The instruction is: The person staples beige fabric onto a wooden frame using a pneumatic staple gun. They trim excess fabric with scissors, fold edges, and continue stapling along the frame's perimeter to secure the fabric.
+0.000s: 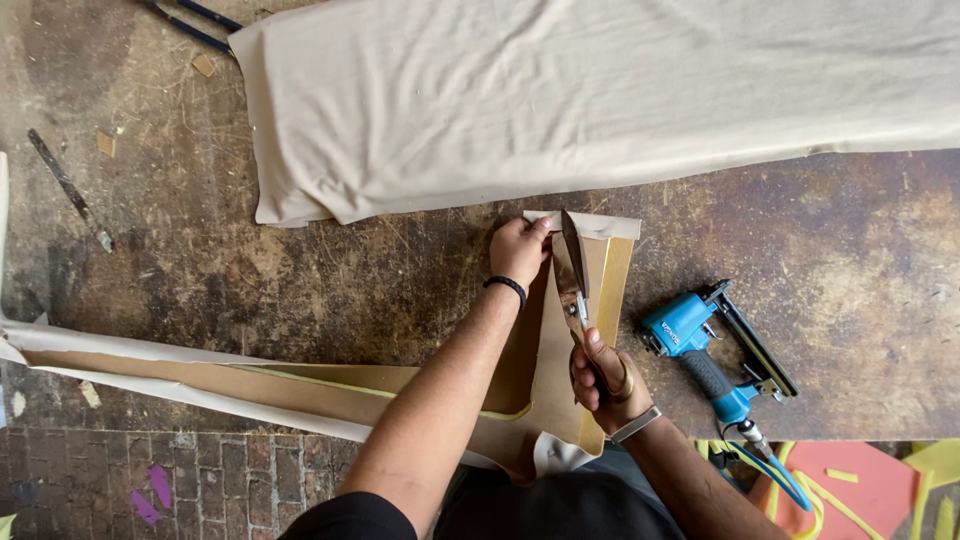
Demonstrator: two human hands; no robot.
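Two hands work one tan board panel (pixel 555 340) on the worktop (pixel 300 280); left hand (pixel 518 250) pinches the beige fabric flap (pixel 590 224) at the panel's far end; just right, scissors (pixel 572 275) point away, blades parted, right hand (pixel 605 378) closed on their handles at the near end.

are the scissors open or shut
Open: the scissors in the right hand show blades parted, tips by fabric pinched in the left hand.
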